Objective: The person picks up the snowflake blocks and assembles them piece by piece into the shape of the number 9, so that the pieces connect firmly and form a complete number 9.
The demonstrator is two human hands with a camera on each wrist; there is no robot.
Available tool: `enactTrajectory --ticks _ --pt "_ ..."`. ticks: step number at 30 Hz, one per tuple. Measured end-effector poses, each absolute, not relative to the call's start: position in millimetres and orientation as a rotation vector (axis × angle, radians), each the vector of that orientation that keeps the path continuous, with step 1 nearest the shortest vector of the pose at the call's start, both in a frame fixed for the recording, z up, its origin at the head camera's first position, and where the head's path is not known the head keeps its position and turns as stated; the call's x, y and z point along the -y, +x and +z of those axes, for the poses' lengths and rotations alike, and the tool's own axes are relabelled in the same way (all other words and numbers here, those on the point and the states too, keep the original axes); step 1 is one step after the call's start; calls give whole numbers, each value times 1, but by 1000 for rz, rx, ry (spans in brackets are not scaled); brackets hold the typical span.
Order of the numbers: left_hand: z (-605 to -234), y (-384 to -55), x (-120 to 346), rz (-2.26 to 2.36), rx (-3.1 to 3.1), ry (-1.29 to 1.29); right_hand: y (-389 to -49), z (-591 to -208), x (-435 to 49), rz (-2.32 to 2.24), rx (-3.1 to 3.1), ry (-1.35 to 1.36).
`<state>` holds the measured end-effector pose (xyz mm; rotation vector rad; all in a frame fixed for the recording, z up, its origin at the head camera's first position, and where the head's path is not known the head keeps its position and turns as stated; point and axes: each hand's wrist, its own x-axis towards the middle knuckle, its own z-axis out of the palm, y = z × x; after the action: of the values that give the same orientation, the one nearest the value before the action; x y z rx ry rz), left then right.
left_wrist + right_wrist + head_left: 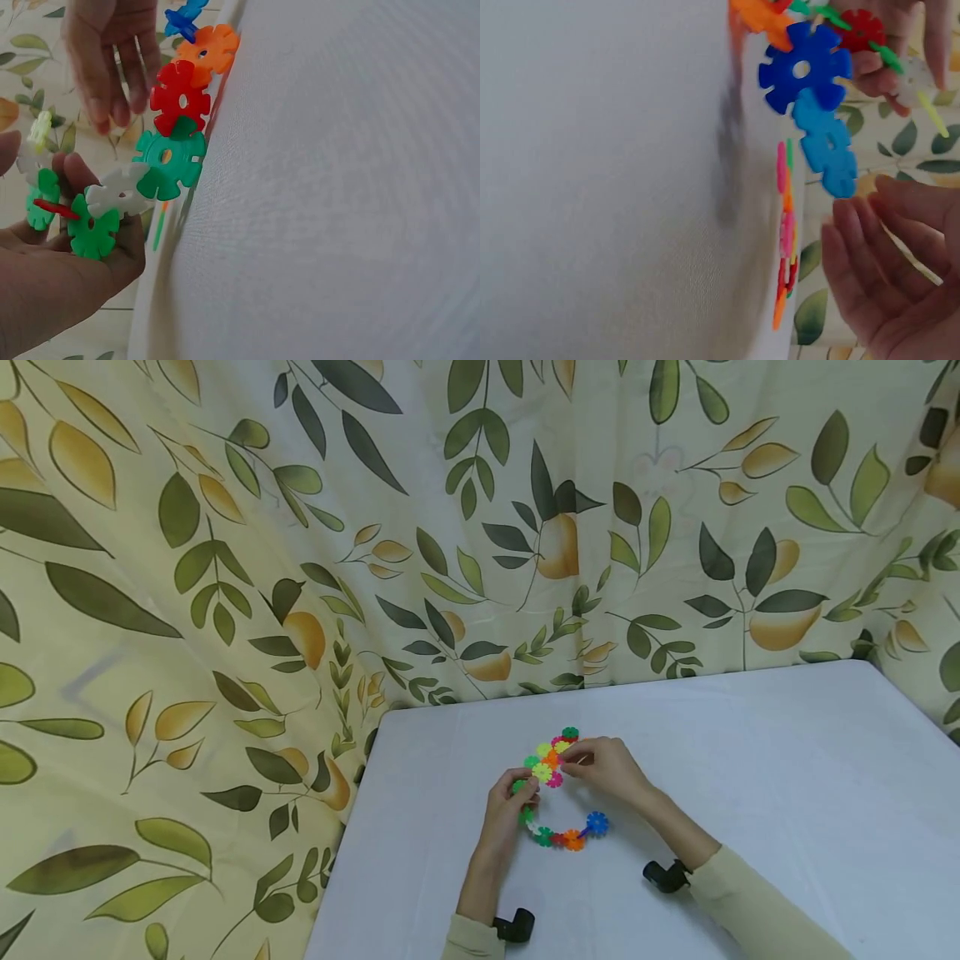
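Note:
My left hand [501,806] grips a curved chain of interlocking plastic snowflake discs [543,837] by its green part. In the left wrist view, fingers curl behind the green discs [94,229], close to a white disc [120,191]. From there the chain runs through green, red [180,99] and orange discs to blue ones. My right hand [609,768] is raised with loosely bent fingers and nothing visible between them. Seen from the right wrist, its fingertips are close to the light blue disc [829,142] at the chain's end; whether they touch it I cannot tell.
A cluster of loose-looking colourful discs [542,772] lies on the white table [735,760] beyond the hands. A leaf-patterned curtain [480,552] hangs behind the table and along its left side. Dark wrist cameras [514,927] sit on both forearms.

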<state>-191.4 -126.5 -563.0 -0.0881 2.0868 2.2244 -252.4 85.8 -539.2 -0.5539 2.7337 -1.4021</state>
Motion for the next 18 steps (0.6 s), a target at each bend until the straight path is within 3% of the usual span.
enactTrajectory --ticks 7,18 --pt "-562 -192 128 2255 -2051 -133 -262 -549 -72 -1059 -2763 -765" --pt "-565 -193 129 2277 -2027 -126 -268 -555 -65 -881 -2806 -838"
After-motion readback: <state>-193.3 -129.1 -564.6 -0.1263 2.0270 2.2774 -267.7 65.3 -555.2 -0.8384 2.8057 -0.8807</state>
